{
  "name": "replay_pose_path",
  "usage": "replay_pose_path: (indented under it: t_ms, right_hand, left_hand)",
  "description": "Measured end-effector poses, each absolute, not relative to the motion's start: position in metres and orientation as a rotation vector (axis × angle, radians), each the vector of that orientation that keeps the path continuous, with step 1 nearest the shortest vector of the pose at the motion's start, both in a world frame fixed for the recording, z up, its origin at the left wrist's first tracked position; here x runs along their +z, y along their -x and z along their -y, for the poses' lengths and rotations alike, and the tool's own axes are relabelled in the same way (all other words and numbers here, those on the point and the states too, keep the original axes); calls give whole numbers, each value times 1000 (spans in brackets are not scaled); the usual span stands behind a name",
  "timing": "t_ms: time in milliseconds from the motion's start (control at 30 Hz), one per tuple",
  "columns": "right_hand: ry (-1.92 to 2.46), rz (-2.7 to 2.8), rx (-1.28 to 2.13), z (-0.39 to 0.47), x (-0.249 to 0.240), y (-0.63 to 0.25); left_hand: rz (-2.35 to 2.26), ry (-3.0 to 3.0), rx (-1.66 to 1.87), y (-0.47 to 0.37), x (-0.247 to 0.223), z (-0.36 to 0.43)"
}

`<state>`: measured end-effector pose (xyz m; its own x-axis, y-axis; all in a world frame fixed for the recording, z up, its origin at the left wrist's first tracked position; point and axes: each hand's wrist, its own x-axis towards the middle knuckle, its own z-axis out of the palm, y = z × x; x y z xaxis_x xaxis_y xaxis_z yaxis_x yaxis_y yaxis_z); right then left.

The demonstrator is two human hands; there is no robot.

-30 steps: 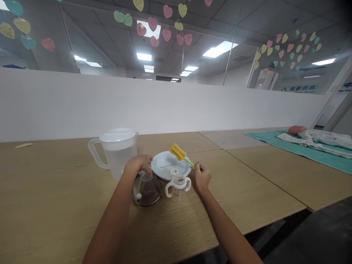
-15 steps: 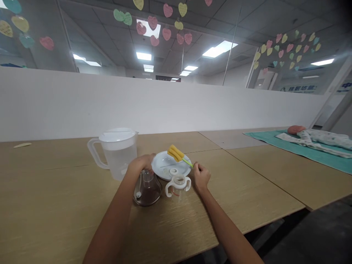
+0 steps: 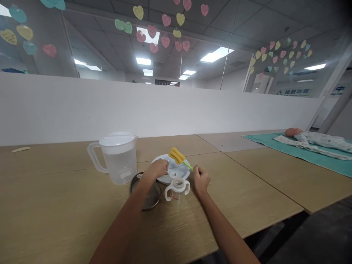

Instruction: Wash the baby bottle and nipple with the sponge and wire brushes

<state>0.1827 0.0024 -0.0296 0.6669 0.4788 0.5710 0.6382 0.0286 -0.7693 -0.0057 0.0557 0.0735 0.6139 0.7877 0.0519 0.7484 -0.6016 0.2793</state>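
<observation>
My right hand is closed round the green handle of a sponge bottle brush. Its yellow sponge head points up and left over a white plate. My left hand, fingers curled, is over the plate's left side; whatever it may hold is hidden. Under my left forearm lies a kidney-shaped metal dish, partly covered, with a small pale piece at its far end. Between my hands a clear baby bottle with two white handles stands upright and uncapped. Beside it, a white ring-like part is at the plate's near edge.
A lidded clear plastic pitcher with liquid stands left of the plate. On the far right, a baby doll in patterned cloth lies on a green mat. A low white wall runs behind the table. A flat pale piece lies far left.
My left hand has moved right, from over the metal dish to over the plate. A clear piece seen under it in the dish no longer shows. The brush stays nearly in place.
</observation>
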Motion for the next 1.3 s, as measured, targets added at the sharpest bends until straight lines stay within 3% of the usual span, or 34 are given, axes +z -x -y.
replay_pose_path:
  t_ms: [467,1300]
  right_hand:
    - [1615,1044,-243,1,-28,-178]
    - [1670,1070,-235,2,-28,-177]
  left_hand:
    - [-919,-2396,764,39,124,-46]
    - [-790,-2609,698,29,149,-9]
